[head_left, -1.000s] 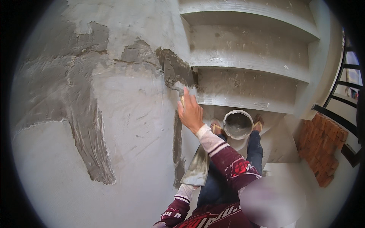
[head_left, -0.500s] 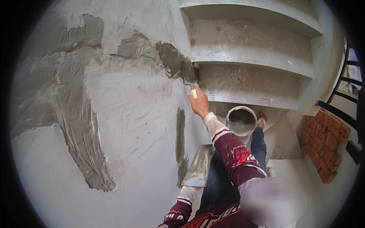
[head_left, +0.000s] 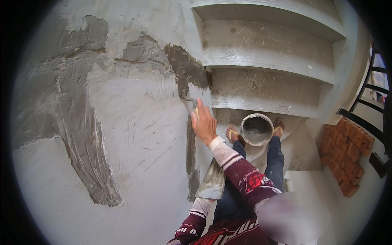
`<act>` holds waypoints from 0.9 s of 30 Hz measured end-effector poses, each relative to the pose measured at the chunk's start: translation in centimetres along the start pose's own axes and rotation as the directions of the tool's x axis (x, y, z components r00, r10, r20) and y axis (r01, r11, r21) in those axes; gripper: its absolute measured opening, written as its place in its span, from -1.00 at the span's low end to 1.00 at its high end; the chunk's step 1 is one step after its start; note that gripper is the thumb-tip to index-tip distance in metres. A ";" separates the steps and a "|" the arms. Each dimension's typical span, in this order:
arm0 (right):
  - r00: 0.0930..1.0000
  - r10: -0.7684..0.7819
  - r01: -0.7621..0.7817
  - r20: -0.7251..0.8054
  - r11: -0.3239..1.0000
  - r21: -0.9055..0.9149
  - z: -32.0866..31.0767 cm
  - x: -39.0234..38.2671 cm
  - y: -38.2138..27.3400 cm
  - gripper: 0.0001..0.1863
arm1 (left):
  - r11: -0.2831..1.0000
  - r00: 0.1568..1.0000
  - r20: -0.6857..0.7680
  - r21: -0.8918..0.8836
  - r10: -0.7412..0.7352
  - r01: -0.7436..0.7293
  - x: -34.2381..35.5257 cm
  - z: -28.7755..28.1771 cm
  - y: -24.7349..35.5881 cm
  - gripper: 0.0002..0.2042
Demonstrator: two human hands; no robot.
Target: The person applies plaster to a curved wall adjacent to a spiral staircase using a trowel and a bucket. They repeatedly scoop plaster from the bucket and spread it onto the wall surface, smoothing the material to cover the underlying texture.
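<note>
My right hand (head_left: 204, 124) grips the handle of a small trowel (head_left: 183, 87). Its blade is pressed against a dark wet mortar patch (head_left: 190, 65) at the corner of the grey plastered wall (head_left: 139, 134). My left arm comes up from below. Its white cuff (head_left: 202, 206) ends under a flat grey mortar board (head_left: 212, 181), which hides the hand holding it. A round bucket (head_left: 256, 129) with grey mortar stands on the step between my sandalled feet.
Concrete stairs (head_left: 265, 61) rise to the right of the wall corner. A stack of red bricks (head_left: 347, 155) lies at the right, beside a black metal railing (head_left: 363, 110). Darker wet mortar streaks (head_left: 85, 147) run down the wall at the left.
My right hand has shifted slightly left and down along the wall corner. The trowel blade now shows flat against the wet patch. The mortar board stays at the same height.
</note>
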State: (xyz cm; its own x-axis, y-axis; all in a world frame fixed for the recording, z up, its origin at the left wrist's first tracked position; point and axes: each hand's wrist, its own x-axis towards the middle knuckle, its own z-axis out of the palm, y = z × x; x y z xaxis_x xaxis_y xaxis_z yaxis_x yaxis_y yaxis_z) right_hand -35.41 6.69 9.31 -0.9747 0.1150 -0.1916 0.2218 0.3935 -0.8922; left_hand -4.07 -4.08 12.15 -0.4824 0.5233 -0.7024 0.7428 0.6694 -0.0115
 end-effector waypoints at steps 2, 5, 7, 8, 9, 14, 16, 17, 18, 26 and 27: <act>0.996 0.089 -0.089 0.014 0.996 -0.026 1.3 1.2 2.2 -0.33 | 0.451 0.972 0.091 -0.874 -0.216 0.182 -0.2 0.4 0.4 -0.62; 0.972 0.219 -0.209 0.080 0.971 -0.115 2.6 2.5 6.2 -0.34 | -0.329 0.893 0.175 -0.944 -0.415 0.032 -1.0 7.5 3.5 -0.62; 0.960 0.259 -0.246 0.104 0.961 -0.125 2.6 2.9 6.7 -0.35 | -0.373 0.887 0.155 -0.928 -0.436 -0.022 -2.4 13.1 4.5 -0.67; 0.956 0.277 -0.266 0.099 0.957 -0.115 2.2 2.9 7.4 -0.35 | -0.489 0.885 0.199 -0.872 -0.420 -0.037 -2.3 12.9 4.3 -0.68; 0.951 0.295 -0.285 0.093 0.953 -0.103 2.0 2.9 7.7 -0.35 | -0.735 0.879 0.327 -0.677 -0.348 -0.039 -2.3 12.6 4.0 -0.69; 0.981 0.190 -0.191 0.047 0.982 0.014 0.9 4.5 4.5 -0.37 | -0.887 0.829 0.535 0.446 0.160 -0.117 -3.0 8.5 2.6 -0.70; 0.971 0.217 -0.216 0.095 0.976 -0.023 1.0 4.7 3.7 -0.38 | -0.935 0.797 0.597 0.330 0.099 -0.131 -2.6 7.7 2.6 -0.70; 0.965 0.242 -0.236 0.097 0.969 -0.068 1.5 4.8 4.5 -0.38 | -0.926 0.807 0.579 0.357 0.117 -0.121 -2.2 7.6 2.6 -0.70; 0.959 0.263 -0.252 0.106 0.962 -0.107 2.2 4.8 5.1 -0.38 | -0.916 0.815 0.565 0.382 0.127 -0.122 -2.1 7.8 2.5 -0.70; 0.938 0.328 -0.341 0.112 0.932 0.121 2.0 5.3 9.2 -0.35 | -0.905 0.817 0.563 0.401 0.125 -0.138 -1.5 5.5 1.4 -0.70; 0.940 0.305 -0.330 0.150 0.924 0.193 1.6 5.4 7.5 -0.34 | -0.880 0.798 0.582 0.449 0.159 -0.153 -1.6 5.5 1.2 -0.70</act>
State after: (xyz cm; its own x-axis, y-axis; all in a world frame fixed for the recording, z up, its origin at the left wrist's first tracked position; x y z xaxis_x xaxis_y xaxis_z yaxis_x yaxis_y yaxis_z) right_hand -39.01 8.81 0.98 -0.8531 0.0914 -0.5136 0.5217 0.1498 -0.8399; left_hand 0.15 -7.02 9.35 0.0032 0.2165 -0.9763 -0.3715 -0.9062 -0.2022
